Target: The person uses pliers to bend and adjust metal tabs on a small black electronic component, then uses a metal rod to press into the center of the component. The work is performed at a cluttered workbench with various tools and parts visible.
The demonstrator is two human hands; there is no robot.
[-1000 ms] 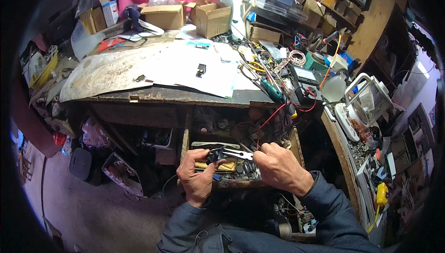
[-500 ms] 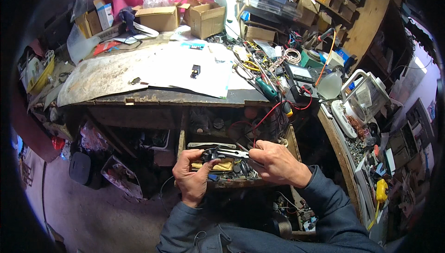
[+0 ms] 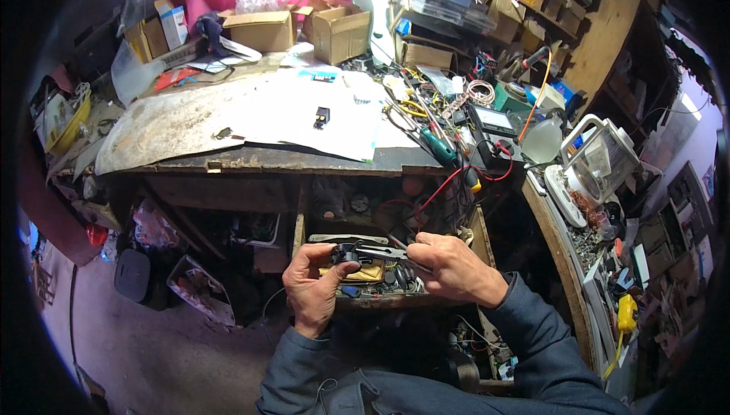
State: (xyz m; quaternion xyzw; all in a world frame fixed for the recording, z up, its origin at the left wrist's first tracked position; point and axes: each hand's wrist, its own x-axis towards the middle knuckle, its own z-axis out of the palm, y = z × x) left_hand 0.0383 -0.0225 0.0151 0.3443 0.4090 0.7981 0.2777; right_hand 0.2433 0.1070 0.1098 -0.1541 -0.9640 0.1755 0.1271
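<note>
Above an open wooden drawer [image 3: 298, 228] full of small parts, my left hand [image 3: 314, 291] pinches a small black part [image 3: 347, 257] between thumb and fingers. My right hand [image 3: 456, 270] is closed on a pair of metal pliers [image 3: 379, 252], whose jaws reach left to the black part; whether they grip it is too small to tell. A yellow item [image 3: 365, 272] lies in the drawer just under the hands. Farther back, a small black component [image 3: 322, 117] sits on the white sheet [image 3: 266, 133] covering the bench.
Tools and wires [image 3: 414, 111] crowd a black meter [image 3: 487, 130] at right. Cardboard boxes [image 3: 338, 38] stand at the back. A side surface holds a clear appliance jug [image 3: 597, 160] and scrap parts. A bin [image 3: 201, 293] sits on the floor at left.
Both hands keep their grips and have shifted slightly left in the picture. The pliers and black part have turned a little. The surroundings moved left and slightly up with the camera.
</note>
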